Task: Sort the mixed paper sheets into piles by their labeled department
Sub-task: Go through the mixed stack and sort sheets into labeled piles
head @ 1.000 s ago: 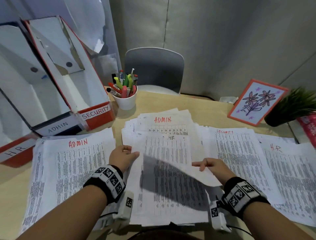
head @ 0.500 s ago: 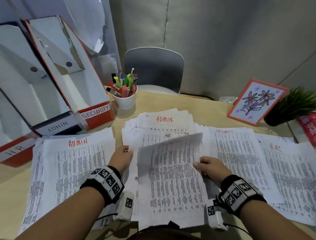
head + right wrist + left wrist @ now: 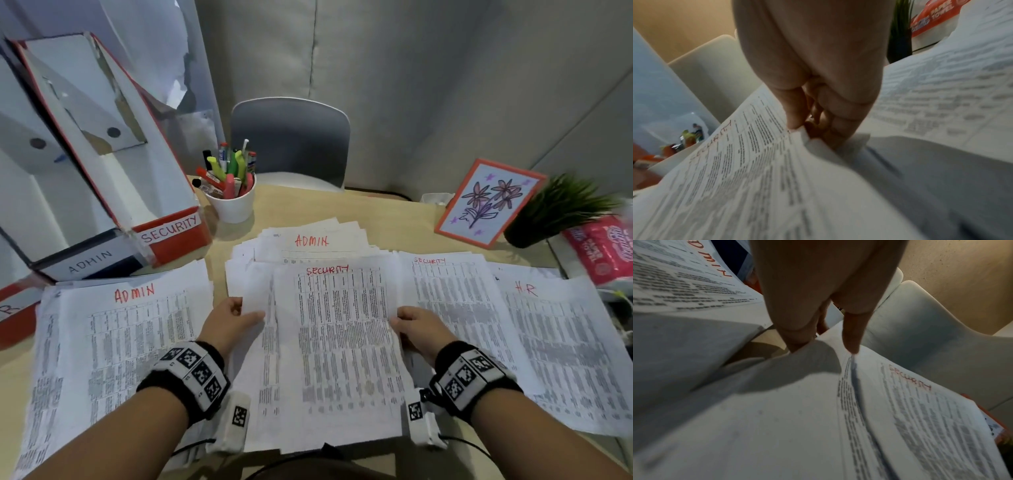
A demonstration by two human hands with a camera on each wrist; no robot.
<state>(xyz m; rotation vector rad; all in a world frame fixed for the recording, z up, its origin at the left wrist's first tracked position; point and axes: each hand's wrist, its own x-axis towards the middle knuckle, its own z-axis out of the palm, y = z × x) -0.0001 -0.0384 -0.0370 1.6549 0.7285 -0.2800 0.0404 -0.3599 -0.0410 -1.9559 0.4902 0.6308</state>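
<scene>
A printed sheet headed SECURITY (image 3: 342,342) is raised over the mixed pile (image 3: 308,246) in the middle of the table. My right hand (image 3: 411,325) pinches its right edge, thumb on top, as the right wrist view shows (image 3: 809,129). My left hand (image 3: 236,318) pinches the left edge of a sheet just under it (image 3: 824,337). The mixed pile shows an ADMIN sheet at its far end. Sorted piles lie flat: ADMIN (image 3: 130,342) on the left, SECURITY (image 3: 459,308) right of centre, HR (image 3: 565,342) far right.
Tilted file boxes marked SECURITY (image 3: 171,229) and ADMIN (image 3: 90,262) stand at the back left, beside a white cup of pens (image 3: 233,202). A flower card (image 3: 489,202), a potted plant (image 3: 555,212) and a paper towel pack (image 3: 606,246) sit back right. A grey chair (image 3: 291,144) faces me.
My right hand has lifted a sheet off the middle pile and brought it level, so its SECURITY heading shows and covers the HR sheet. My left hand shifted slightly right onto the paper edge.
</scene>
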